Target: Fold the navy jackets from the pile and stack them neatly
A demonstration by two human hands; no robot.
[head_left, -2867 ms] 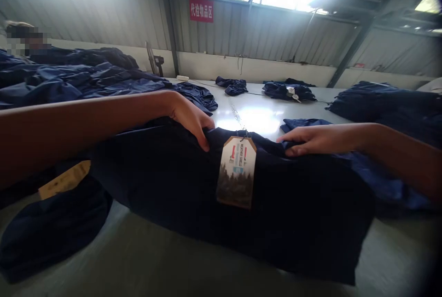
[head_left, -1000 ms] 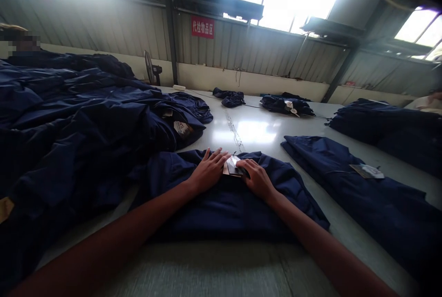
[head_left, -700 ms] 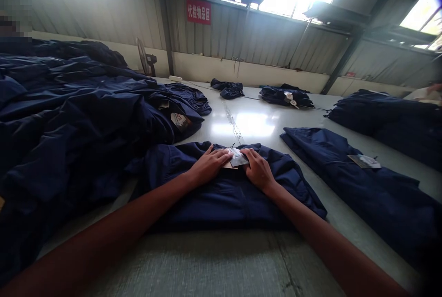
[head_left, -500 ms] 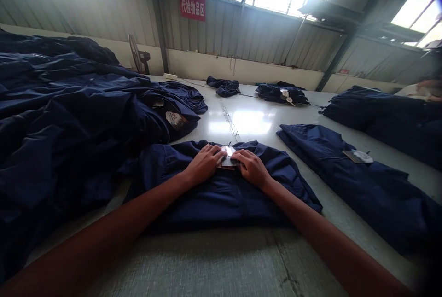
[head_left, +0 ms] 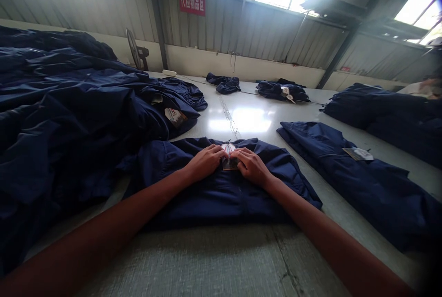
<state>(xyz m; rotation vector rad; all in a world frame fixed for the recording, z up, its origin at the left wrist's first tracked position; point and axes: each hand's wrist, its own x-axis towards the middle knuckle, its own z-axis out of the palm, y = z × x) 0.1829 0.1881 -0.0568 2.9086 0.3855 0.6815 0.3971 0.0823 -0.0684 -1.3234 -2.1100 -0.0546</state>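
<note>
A folded navy garment lies on the table straight ahead of me. At its upper middle is a hang tag with a white top and a darker lower part. My left hand pinches the tag from its left side, fingers bent and close together. From the other side my right hand also grips it, thumb and fingertips meeting near the tag's middle. Both wrists rest low over the garment. The fingers cover parts of the tag's edges.
Left of me spreads a large heap of navy garments with a tag on it. Another folded garment lies to the right, before a dark stack. Small navy bundles sit farther back. A fan stands by the wall.
My fingertips have drawn closer together over the tag, and its face shows more print with less glare. The view has shifted slightly; the garments stay put.
</note>
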